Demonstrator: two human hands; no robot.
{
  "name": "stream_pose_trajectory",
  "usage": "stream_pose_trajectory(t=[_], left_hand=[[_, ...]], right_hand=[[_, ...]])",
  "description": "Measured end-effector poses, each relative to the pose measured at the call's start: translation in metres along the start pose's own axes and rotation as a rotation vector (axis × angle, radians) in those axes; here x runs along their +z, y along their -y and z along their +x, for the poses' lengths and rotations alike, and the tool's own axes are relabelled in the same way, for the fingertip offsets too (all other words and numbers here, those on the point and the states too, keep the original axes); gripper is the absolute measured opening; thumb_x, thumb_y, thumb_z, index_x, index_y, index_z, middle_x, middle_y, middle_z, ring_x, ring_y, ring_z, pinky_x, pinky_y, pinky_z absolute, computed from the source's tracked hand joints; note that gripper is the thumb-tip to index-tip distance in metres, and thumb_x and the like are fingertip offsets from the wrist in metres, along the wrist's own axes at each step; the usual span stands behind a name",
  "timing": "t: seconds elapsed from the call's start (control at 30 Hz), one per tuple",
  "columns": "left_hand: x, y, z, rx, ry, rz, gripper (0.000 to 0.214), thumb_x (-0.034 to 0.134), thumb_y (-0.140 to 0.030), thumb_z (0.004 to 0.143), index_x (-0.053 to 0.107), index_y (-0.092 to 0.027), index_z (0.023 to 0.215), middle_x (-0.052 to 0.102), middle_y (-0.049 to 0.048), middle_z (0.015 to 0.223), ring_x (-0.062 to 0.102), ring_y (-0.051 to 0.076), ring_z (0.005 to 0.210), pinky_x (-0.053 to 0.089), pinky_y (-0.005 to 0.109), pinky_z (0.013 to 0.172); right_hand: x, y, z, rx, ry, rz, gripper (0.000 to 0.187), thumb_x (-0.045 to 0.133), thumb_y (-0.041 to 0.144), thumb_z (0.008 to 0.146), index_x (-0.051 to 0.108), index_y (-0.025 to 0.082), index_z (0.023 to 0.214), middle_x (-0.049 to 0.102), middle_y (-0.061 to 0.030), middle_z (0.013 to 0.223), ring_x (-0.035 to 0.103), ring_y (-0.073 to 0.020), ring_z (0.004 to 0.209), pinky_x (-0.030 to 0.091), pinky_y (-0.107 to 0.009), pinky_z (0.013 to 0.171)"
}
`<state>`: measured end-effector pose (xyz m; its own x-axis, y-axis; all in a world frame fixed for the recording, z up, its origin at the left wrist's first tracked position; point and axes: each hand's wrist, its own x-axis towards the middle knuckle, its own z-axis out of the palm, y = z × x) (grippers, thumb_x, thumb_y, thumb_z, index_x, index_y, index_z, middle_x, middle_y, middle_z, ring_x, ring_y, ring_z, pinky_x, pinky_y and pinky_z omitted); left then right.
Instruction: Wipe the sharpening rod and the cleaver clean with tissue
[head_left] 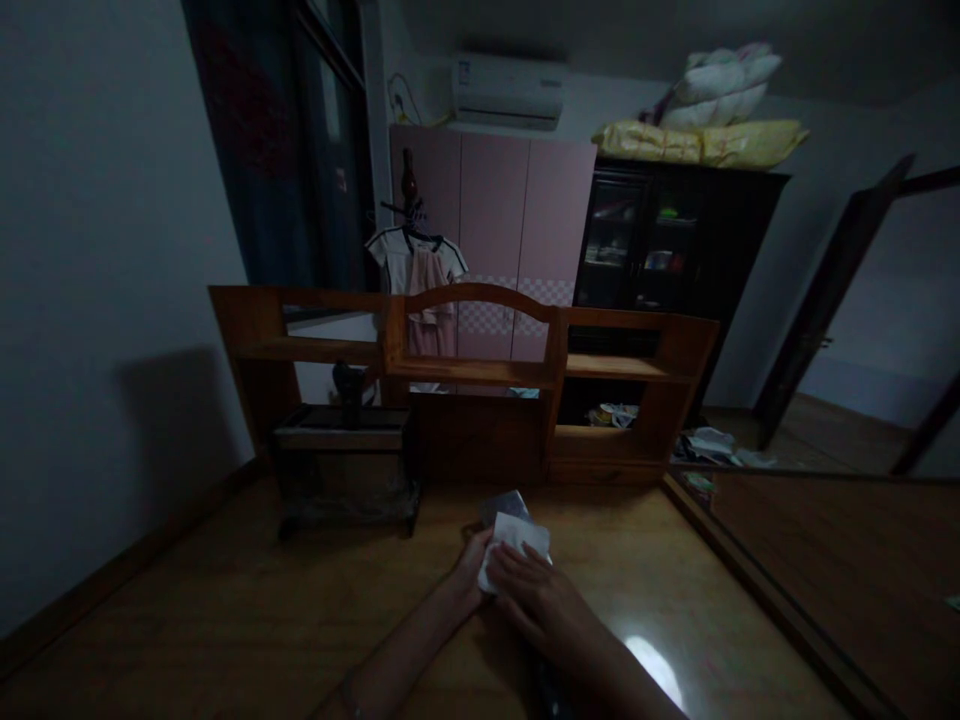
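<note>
A white tissue or cloth lies on the wooden desk top, low in the middle of the head view. Both my hands are on it. My left hand grips its left edge from the side, fingers curled. My right hand rests over the lower part of the tissue with its fingers bent down onto it. Under the tissue's far end a small grey flat object sticks out. The room is dim and finer detail is lost.
A wooden shelf unit stands along the desk's far edge. A dark stand sits at its left. Beyond are a pink wardrobe, hanging clothes, a dark cabinet and a bare wall on the left.
</note>
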<state>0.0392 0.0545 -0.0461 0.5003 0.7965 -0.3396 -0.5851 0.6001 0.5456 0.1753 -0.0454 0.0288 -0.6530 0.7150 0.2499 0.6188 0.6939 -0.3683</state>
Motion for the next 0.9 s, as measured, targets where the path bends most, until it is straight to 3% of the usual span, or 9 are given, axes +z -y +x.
stream_pose_trajectory(t=[0.17, 0.33, 0.5, 0.6, 0.77, 0.9], left_hand=[[0.004, -0.001, -0.009, -0.015, 0.047, 0.025, 0.043, 0.045, -0.04, 0.09, 0.067, -0.003, 0.09, 0.072, 0.016, 0.079, 0.069, 0.025, 0.071, 0.051, 0.032, 0.07], [0.011, -0.002, -0.016, 0.039, 0.067, -0.036, 0.037, 0.045, -0.037, 0.09, 0.066, -0.006, 0.092, 0.072, 0.0158, 0.083, 0.069, 0.027, 0.078, 0.049, 0.036, 0.082], [0.01, -0.003, -0.015, 0.049, 0.057, -0.075, 0.035, 0.05, -0.034, 0.088, 0.063, -0.004, 0.101, 0.071, 0.0175, 0.093, 0.068, 0.027, 0.086, 0.047, 0.038, 0.09], [0.008, -0.004, -0.016, 0.041, 0.047, -0.066, 0.035, 0.054, -0.033, 0.087, 0.062, -0.004, 0.104, 0.071, 0.0178, 0.095, 0.068, 0.028, 0.086, 0.047, 0.04, 0.09], [0.009, -0.004, -0.016, 0.037, 0.05, -0.082, 0.036, 0.052, -0.032, 0.087, 0.061, -0.002, 0.105, 0.071, 0.0175, 0.091, 0.069, 0.027, 0.081, 0.047, 0.041, 0.09], [0.006, -0.003, -0.013, 0.035, 0.052, -0.081, 0.041, 0.052, -0.034, 0.088, 0.059, -0.001, 0.111, 0.07, 0.0197, 0.099, 0.067, 0.029, 0.091, 0.045, 0.041, 0.093]], right_hand=[[-0.01, -0.001, -0.016, -0.01, 0.054, 0.036, 0.043, 0.032, 0.034, 0.099, 0.034, 0.03, 0.142, 0.031, -0.0008, 0.149, 0.023, -0.0195, 0.14, 0.018, -0.045, 0.116], [-0.015, -0.011, -0.034, 0.008, 0.053, 0.081, 0.042, 0.03, 0.03, 0.1, 0.034, 0.032, 0.141, 0.034, 0.0007, 0.148, 0.025, -0.0191, 0.139, 0.018, -0.046, 0.116], [-0.023, -0.019, -0.053, 0.014, 0.028, 0.101, 0.045, 0.035, 0.026, 0.097, 0.032, 0.031, 0.142, 0.031, 0.0004, 0.149, 0.016, -0.0221, 0.141, 0.02, -0.05, 0.115], [-0.019, -0.027, -0.059, -0.038, -0.002, 0.11, 0.052, 0.04, 0.019, 0.093, 0.03, 0.027, 0.144, 0.027, -0.0026, 0.15, 0.017, -0.0235, 0.14, 0.025, -0.048, 0.113], [-0.001, -0.046, -0.061, -0.005, -0.056, 0.002, 0.058, 0.036, 0.007, 0.089, 0.031, 0.027, 0.144, 0.029, -0.0019, 0.15, 0.026, -0.0199, 0.138, 0.03, -0.042, 0.113], [0.005, -0.061, -0.064, 0.019, -0.1, -0.02, 0.058, 0.036, 0.004, 0.088, 0.035, 0.028, 0.142, 0.034, -0.0016, 0.148, 0.032, -0.0186, 0.136, 0.033, -0.039, 0.112]])
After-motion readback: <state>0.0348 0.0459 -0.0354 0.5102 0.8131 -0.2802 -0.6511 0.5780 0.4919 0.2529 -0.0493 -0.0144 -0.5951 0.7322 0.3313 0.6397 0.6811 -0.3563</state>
